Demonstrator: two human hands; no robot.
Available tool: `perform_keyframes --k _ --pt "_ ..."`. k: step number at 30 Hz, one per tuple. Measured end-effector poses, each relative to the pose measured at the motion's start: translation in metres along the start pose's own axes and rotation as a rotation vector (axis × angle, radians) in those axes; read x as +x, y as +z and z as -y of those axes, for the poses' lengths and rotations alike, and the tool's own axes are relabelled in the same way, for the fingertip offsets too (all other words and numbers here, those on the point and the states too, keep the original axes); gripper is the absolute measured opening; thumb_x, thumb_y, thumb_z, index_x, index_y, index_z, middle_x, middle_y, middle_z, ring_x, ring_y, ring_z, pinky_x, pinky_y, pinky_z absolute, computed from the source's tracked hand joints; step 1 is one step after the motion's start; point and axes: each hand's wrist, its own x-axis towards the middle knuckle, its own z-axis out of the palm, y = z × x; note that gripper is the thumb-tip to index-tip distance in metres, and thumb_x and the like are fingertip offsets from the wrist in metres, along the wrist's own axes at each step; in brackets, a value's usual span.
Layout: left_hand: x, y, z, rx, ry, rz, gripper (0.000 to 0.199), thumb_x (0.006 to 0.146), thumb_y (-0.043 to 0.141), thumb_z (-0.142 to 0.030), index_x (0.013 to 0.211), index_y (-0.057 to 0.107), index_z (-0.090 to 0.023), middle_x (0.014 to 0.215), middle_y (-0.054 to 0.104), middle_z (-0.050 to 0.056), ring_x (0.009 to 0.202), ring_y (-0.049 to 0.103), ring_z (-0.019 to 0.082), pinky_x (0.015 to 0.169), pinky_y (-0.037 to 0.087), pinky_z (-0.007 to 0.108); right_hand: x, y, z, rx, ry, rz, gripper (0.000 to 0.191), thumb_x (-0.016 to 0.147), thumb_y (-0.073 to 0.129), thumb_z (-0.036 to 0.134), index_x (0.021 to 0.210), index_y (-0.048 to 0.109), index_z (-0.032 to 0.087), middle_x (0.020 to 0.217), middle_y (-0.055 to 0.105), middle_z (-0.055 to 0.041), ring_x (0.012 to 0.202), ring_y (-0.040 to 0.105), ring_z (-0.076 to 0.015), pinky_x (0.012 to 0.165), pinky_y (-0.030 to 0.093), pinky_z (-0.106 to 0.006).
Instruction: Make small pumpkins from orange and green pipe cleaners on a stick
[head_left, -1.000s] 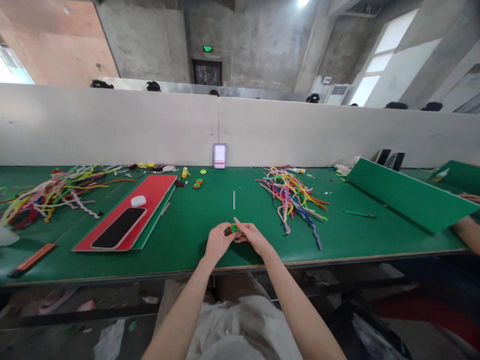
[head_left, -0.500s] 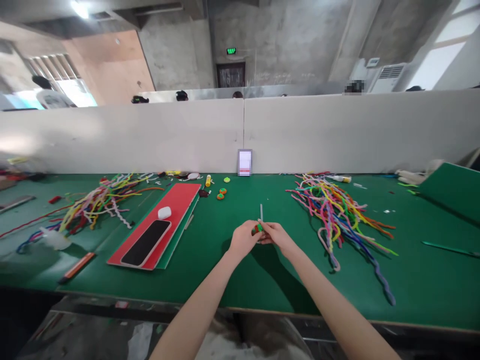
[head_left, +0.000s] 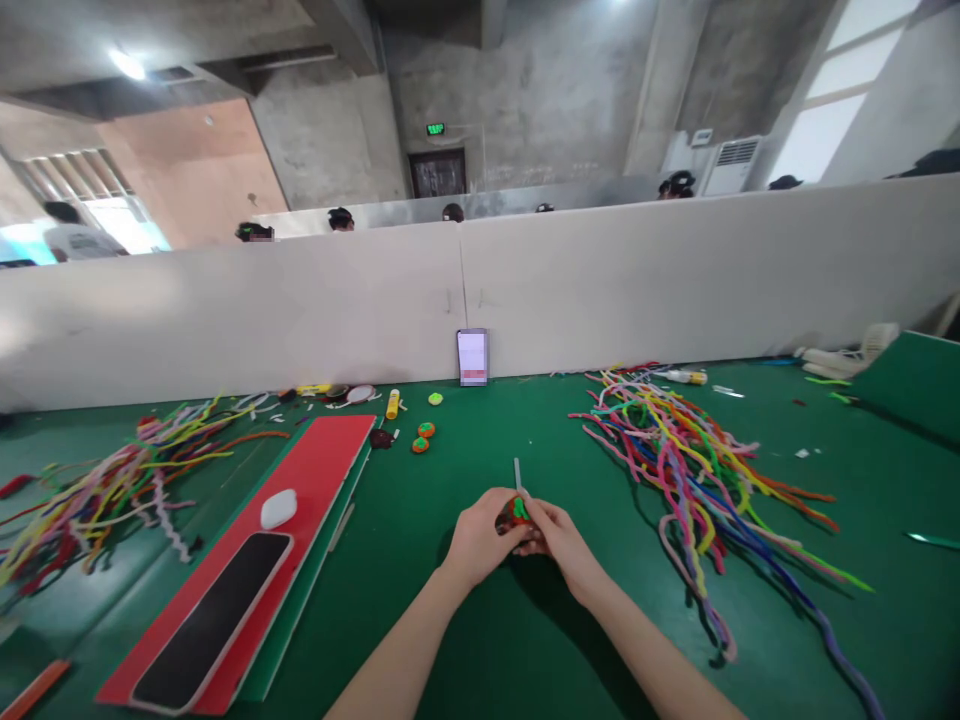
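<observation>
A small orange-and-green fuzzy piece (head_left: 519,510) is pinched between my two hands over the green table. My left hand (head_left: 478,540) is closed around its left side, and my right hand (head_left: 564,548) has its fingers pressed on its right side. The fingers partly cover it. Just beyond the fingertips a thin grey stick (head_left: 517,473) points away from me; whether it is held or lying there I cannot tell. Two similar round pieces, orange with green tops, lie farther off to the left: one piece (head_left: 426,430) is slightly behind the other piece (head_left: 420,446).
Piles of coloured pipe cleaners lie right (head_left: 690,470) and left (head_left: 112,480). A red board (head_left: 315,470) carries a dark phone (head_left: 217,620) and white case (head_left: 279,509). A yellow glue stick (head_left: 393,404) and upright phone (head_left: 472,357) stand near the white partition (head_left: 360,310).
The view has shifted, so the table items appear lower and the board larger. Both hands stay together on the orange-and-green piece, with a small change in finger position.
</observation>
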Motion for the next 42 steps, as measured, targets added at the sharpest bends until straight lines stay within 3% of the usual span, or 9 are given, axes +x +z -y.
perform_keyframes --k 4,9,15,25,30,33,36,39,42 --pt "-0.005 -0.003 -0.001 -0.038 -0.074 0.040 0.031 0.066 0.058 -0.018 0.097 0.057 -0.022 0.093 0.061 0.002 0.080 0.057 0.015 0.071 0.046 0.026 -0.007 0.001 0.004 -0.030 0.069 0.135 0.041 0.069 0.059 0.052 0.078 0.062 0.013 0.066 0.064 -0.0056 0.050 0.057 -0.0101 0.050 0.049 -0.023" --pt "-0.007 -0.002 -0.004 -0.131 -0.113 0.081 0.033 0.065 0.056 -0.013 0.096 0.057 -0.024 0.097 0.060 0.001 0.085 0.057 0.016 0.075 0.046 0.026 -0.010 0.001 0.009 -0.073 0.090 0.214 0.042 0.070 0.055 0.054 0.076 0.064 0.013 0.068 0.064 -0.0059 0.052 0.057 -0.0096 0.050 0.048 -0.021" --pt "-0.007 0.001 -0.008 -0.136 -0.084 -0.023 0.029 0.064 0.054 -0.010 0.090 0.060 -0.023 0.097 0.061 0.001 0.089 0.056 0.016 0.079 0.045 0.026 -0.013 0.005 0.008 -0.083 0.086 0.144 0.042 0.071 0.054 0.053 0.074 0.065 0.013 0.064 0.063 -0.0046 0.048 0.055 -0.0090 0.047 0.048 -0.021" --pt "-0.005 -0.001 -0.013 -0.122 -0.137 -0.028 0.021 0.064 0.053 -0.009 0.078 0.061 -0.021 0.083 0.063 0.000 0.071 0.057 0.012 0.065 0.046 0.023 -0.020 0.009 0.016 -0.079 0.119 0.105 0.044 0.072 0.051 0.055 0.066 0.062 0.013 0.051 0.056 -0.0005 0.043 0.053 -0.0086 0.045 0.045 -0.021" --pt "-0.004 -0.001 -0.013 -0.216 -0.148 0.050 0.035 0.065 0.053 -0.009 0.097 0.058 -0.025 0.098 0.059 0.001 0.080 0.056 0.014 0.068 0.048 0.025 -0.020 0.008 0.016 -0.091 0.088 0.097 0.039 0.074 0.052 0.051 0.078 0.061 0.014 0.059 0.058 -0.0009 0.046 0.053 -0.0084 0.046 0.046 -0.021" --pt "-0.003 -0.004 -0.011 -0.331 -0.184 0.133 0.056 0.067 0.059 -0.017 0.119 0.041 -0.030 0.120 0.046 0.004 0.080 0.056 0.013 0.067 0.050 0.028 -0.019 0.006 0.016 -0.108 0.021 0.049 0.035 0.077 0.048 0.049 0.082 0.056 0.015 0.060 0.057 0.0003 0.048 0.053 -0.0087 0.045 0.044 -0.020" --pt "-0.001 -0.009 -0.009 -0.463 -0.204 0.212 0.070 0.067 0.064 -0.025 0.127 0.028 -0.032 0.128 0.036 0.008 0.084 0.056 0.014 0.070 0.050 0.030 -0.020 0.004 0.016 -0.188 -0.065 -0.005 0.031 0.081 0.044 0.047 0.078 0.051 0.017 0.060 0.054 0.0016 0.049 0.051 -0.0084 0.046 0.042 -0.020" --pt "0.002 -0.014 -0.006 -0.585 -0.230 0.269 0.057 0.074 0.057 -0.031 0.124 0.030 -0.028 0.118 0.041 0.008 0.084 0.056 0.014 0.066 0.049 0.026 -0.023 0.004 0.015 -0.315 -0.111 -0.039 0.031 0.084 0.039 0.046 0.077 0.050 0.018 0.056 0.051 0.0026 0.046 0.051 -0.0089 0.044 0.041 -0.021" --pt "0.004 -0.013 -0.003 -0.658 -0.327 0.219 0.032 0.083 0.042 -0.039 0.109 0.037 -0.021 0.079 0.050 0.000 0.058 0.051 0.007 0.048 0.042 0.018 -0.026 0.005 0.014 -0.435 -0.131 -0.064 0.033 0.088 0.032 0.045 0.076 0.047 0.018 0.052 0.051 0.0025 0.043 0.050 -0.0098 0.043 0.039 -0.021"
